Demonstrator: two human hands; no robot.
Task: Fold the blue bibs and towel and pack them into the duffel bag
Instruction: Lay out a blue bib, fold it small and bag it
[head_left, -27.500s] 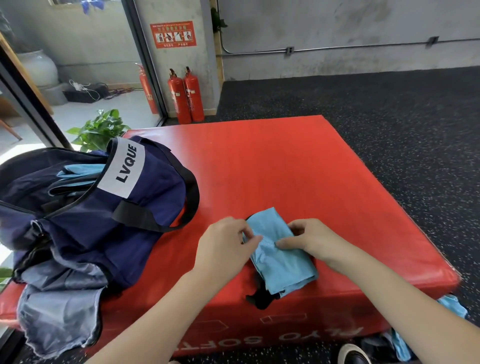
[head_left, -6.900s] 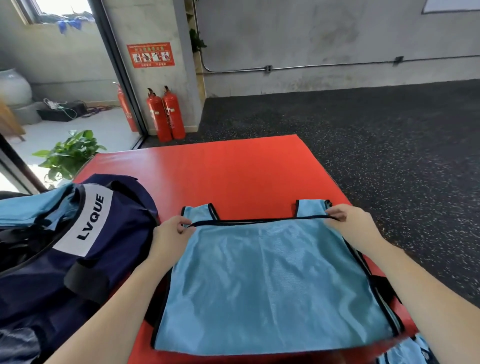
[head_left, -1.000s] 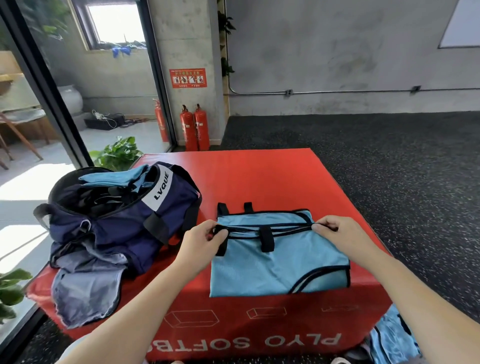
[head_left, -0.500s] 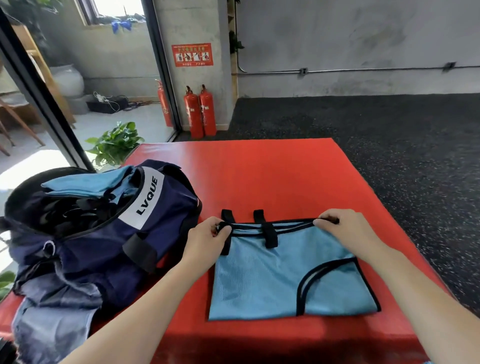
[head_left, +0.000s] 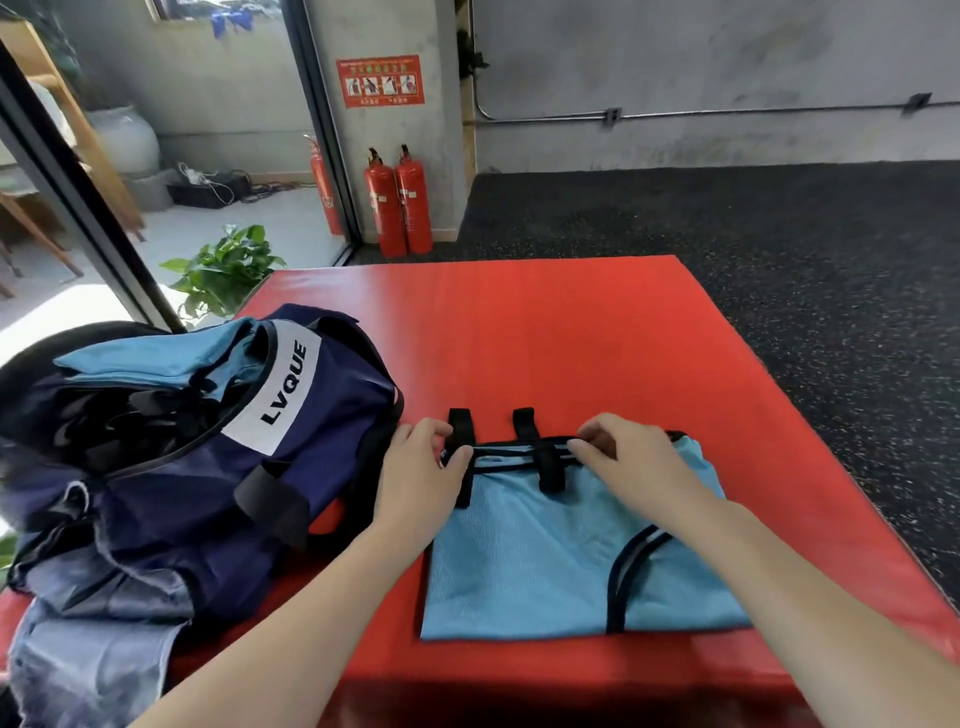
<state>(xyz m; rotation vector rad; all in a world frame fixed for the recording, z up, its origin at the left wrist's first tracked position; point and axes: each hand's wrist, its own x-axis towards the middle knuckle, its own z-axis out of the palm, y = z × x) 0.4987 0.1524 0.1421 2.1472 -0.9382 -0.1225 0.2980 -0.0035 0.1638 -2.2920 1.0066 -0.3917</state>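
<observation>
**Folded bib on red surface, both hands at its top edge**

Red padded surface (head_left: 545, 332) on speckled black floor. Lay flat near its front edge: folded blue bib (head_left: 545, 561), black-trimmed. Left hand (head_left: 421, 473) pinched the bib's top left corner; right hand (head_left: 634, 457) curled its fingers on the top hem near the middle. Sat just left, touching the left hand: open navy duffel bag (head_left: 291, 447), blue fabric (head_left: 150, 358) inside. Stood further back by the wall: two red fire extinguishers (head_left: 397, 202).
</observation>
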